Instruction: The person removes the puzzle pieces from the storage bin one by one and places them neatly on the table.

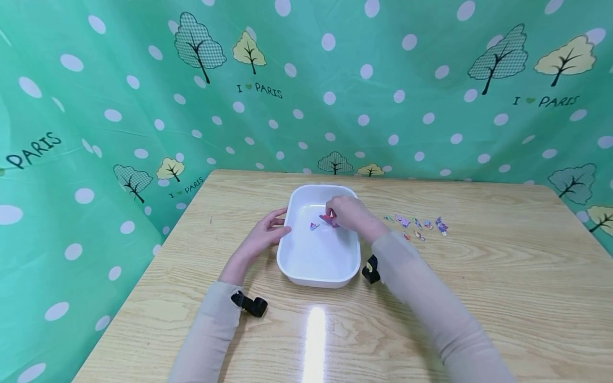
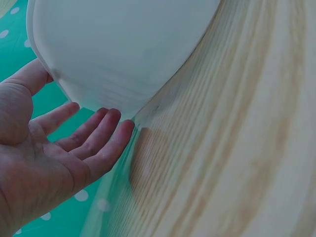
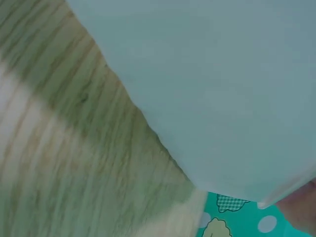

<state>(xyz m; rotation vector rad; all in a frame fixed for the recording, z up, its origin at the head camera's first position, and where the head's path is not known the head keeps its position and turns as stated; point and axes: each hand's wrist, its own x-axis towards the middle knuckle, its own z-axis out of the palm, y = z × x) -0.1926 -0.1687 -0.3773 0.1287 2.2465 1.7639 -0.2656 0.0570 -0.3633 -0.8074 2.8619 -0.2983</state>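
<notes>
A white rectangular tub [image 1: 318, 260] stands on the wooden table. My left hand [image 1: 266, 231] is at its left side, the thumb at the rim and the fingers spread along the outer wall; the left wrist view shows these fingers [image 2: 101, 131] loosely extended against the tub. Over the inside of the tub, my right hand [image 1: 348, 213] pinches a small red and purple cutout piece [image 1: 328, 219] with fingers pointing down. Another small purple and pink piece [image 1: 314, 226] lies on the tub floor. In the right wrist view the tub wall [image 3: 207, 98] hides nearly all of the hand.
Several small colourful pieces [image 1: 403, 220] lie scattered on the table [image 1: 503, 266] to the right of the tub. A green dotted curtain [image 1: 335, 80] hangs behind the table and along its left side. Black wrist cameras [image 1: 256, 306] are strapped to both arms.
</notes>
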